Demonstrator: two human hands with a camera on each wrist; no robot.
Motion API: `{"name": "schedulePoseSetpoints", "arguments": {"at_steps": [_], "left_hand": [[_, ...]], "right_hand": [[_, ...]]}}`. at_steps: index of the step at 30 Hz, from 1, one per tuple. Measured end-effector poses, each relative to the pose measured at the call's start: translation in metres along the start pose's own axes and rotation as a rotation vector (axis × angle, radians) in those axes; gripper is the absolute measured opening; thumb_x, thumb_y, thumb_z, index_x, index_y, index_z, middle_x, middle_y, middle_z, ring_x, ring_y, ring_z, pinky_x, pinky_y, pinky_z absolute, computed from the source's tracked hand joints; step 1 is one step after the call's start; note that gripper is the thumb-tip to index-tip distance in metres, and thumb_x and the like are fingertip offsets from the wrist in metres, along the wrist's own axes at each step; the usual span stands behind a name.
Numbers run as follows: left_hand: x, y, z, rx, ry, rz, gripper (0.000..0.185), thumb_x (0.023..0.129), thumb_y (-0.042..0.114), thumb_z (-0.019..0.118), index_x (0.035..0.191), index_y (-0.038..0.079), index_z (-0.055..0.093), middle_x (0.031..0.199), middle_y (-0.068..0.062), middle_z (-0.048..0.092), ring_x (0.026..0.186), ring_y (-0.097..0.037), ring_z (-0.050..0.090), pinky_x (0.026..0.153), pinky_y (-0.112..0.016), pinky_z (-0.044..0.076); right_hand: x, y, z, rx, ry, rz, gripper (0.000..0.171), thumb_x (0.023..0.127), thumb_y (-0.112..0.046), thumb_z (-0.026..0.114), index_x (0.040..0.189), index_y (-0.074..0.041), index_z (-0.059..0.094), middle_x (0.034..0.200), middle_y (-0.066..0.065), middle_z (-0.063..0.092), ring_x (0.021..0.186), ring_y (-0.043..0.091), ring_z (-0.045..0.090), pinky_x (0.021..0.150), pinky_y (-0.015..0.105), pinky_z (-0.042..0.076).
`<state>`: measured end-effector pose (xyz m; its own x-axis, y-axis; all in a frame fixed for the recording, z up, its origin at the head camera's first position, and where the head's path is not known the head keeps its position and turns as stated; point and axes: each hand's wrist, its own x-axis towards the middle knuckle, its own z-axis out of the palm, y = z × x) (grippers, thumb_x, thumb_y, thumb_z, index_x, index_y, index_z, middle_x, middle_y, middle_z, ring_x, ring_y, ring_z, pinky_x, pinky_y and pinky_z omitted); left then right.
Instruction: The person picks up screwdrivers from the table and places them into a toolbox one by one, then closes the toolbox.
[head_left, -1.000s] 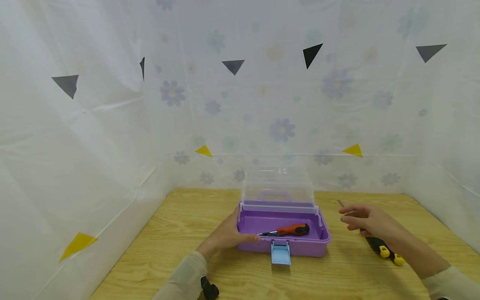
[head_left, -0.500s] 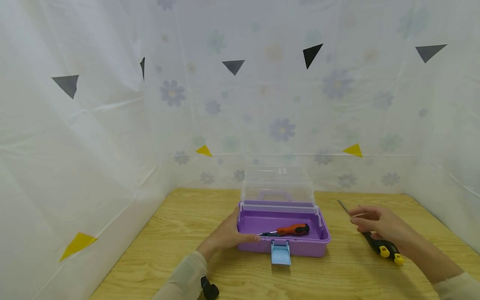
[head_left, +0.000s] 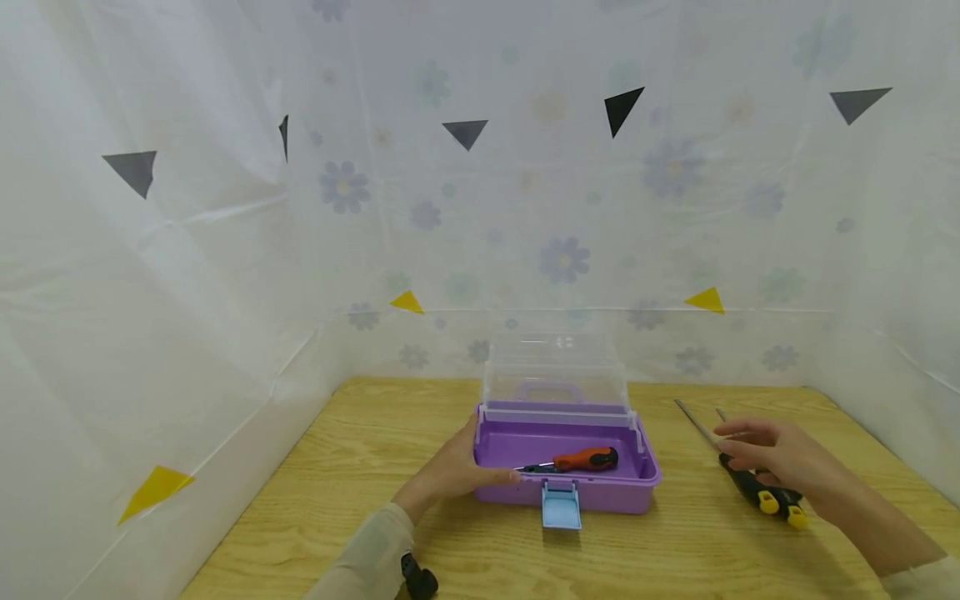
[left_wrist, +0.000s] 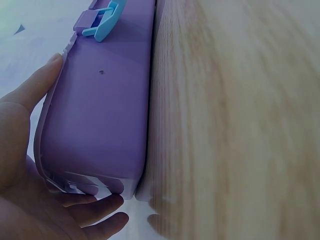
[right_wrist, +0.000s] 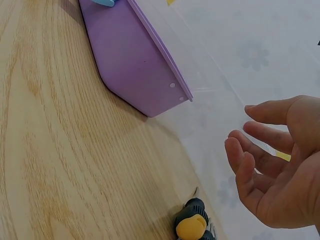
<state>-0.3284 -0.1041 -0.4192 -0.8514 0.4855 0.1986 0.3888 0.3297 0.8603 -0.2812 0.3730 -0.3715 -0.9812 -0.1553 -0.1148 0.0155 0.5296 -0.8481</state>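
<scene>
My left hand (head_left: 447, 467) grips the left end of a purple toolbox (head_left: 607, 497), thumb over its front rim. The left wrist view shows the fingers bent against the end wall of the toolbox (left_wrist: 100, 110). Inside lies a screwdriver with an orange and black handle (head_left: 581, 460); a small dark green piece shows by its shaft, kind unclear. To the right, my right hand (head_left: 776, 454) hovers with loosely bent fingers and holds nothing. Under it on the table lie two screwdrivers with black and yellow handles (head_left: 750, 492), partly hidden by the hand in the head view.
The toolbox's clear lid (head_left: 555, 362) stands raised at the back. A light blue latch (head_left: 561, 508) hangs down in front. White flowered sheeting (head_left: 480, 208) encloses the wooden table (head_left: 360, 425) at the back and sides. A black device (head_left: 420, 579) sits at the left wrist.
My right hand has moved right, away from the toolbox and over the two screwdrivers, uncovering more of their shafts. The left hand, toolbox and orange-handled screwdriver have stayed put.
</scene>
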Motion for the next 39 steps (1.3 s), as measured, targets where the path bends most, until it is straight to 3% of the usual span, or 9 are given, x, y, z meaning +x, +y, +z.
{"name": "schedulePoseSetpoints", "arguments": {"at_steps": [9, 16, 22, 25, 32, 39], "left_hand": [[0.0, 0.002, 0.0, -0.012, -0.002, 0.001, 0.115, 0.08, 0.037, 0.09, 0.166, 0.02, 0.015, 0.149, -0.019, 0.049, 0.126, -0.039, 0.056, 0.105, -0.058, 0.046], [0.001, 0.001, 0.0, -0.002, 0.001, 0.018, 0.117, 0.078, 0.032, 0.091, 0.165, 0.017, 0.015, 0.148, -0.018, 0.05, 0.125, -0.038, 0.057, 0.103, -0.059, 0.047], [0.001, -0.001, 0.0, 0.01, 0.001, 0.024, 0.118, 0.078, 0.031, 0.091, 0.166, 0.017, 0.013, 0.148, -0.016, 0.049, 0.125, -0.037, 0.056, 0.102, -0.06, 0.047], [0.002, -0.003, 0.0, 0.022, 0.004, 0.026, 0.118, 0.078, 0.031, 0.091, 0.166, 0.016, 0.013, 0.148, -0.014, 0.05, 0.125, -0.039, 0.056, 0.102, -0.06, 0.047], [0.0, 0.001, 0.0, -0.002, -0.005, 0.01, 0.116, 0.081, 0.036, 0.089, 0.166, 0.016, 0.013, 0.148, -0.019, 0.049, 0.125, -0.039, 0.056, 0.104, -0.058, 0.046], [0.0, 0.001, -0.001, 0.007, 0.001, 0.003, 0.115, 0.08, 0.036, 0.09, 0.165, 0.015, 0.016, 0.145, -0.017, 0.052, 0.122, -0.035, 0.059, 0.103, -0.057, 0.047]], "right_hand": [[-0.002, 0.008, -0.005, -0.08, 0.024, -0.003, 0.064, 0.106, -0.041, 0.059, 0.147, 0.007, 0.047, 0.138, 0.03, 0.056, 0.111, 0.034, 0.066, 0.08, 0.043, 0.057], [-0.002, 0.017, -0.008, -0.122, 0.024, -0.001, 0.061, 0.109, -0.036, 0.056, 0.147, 0.01, 0.044, 0.135, 0.032, 0.057, 0.107, 0.035, 0.067, 0.075, 0.042, 0.056], [-0.002, 0.025, -0.008, -0.159, 0.042, -0.017, 0.059, 0.108, -0.034, 0.057, 0.145, 0.011, 0.046, 0.128, 0.027, 0.063, 0.1, 0.031, 0.067, 0.069, 0.04, 0.055], [0.0, 0.03, -0.007, -0.229, 0.062, -0.044, 0.057, 0.107, -0.033, 0.06, 0.142, 0.011, 0.05, 0.122, 0.023, 0.067, 0.097, 0.028, 0.066, 0.07, 0.039, 0.056], [0.004, 0.04, -0.004, -0.493, 0.139, -0.133, 0.051, 0.102, -0.032, 0.068, 0.133, 0.008, 0.06, 0.108, 0.014, 0.073, 0.094, 0.035, 0.069, 0.075, 0.057, 0.056], [0.005, 0.042, 0.005, -0.631, 0.175, -0.142, 0.052, 0.097, -0.032, 0.074, 0.126, 0.009, 0.063, 0.097, 0.007, 0.073, 0.082, 0.028, 0.069, 0.063, 0.049, 0.056]]}}
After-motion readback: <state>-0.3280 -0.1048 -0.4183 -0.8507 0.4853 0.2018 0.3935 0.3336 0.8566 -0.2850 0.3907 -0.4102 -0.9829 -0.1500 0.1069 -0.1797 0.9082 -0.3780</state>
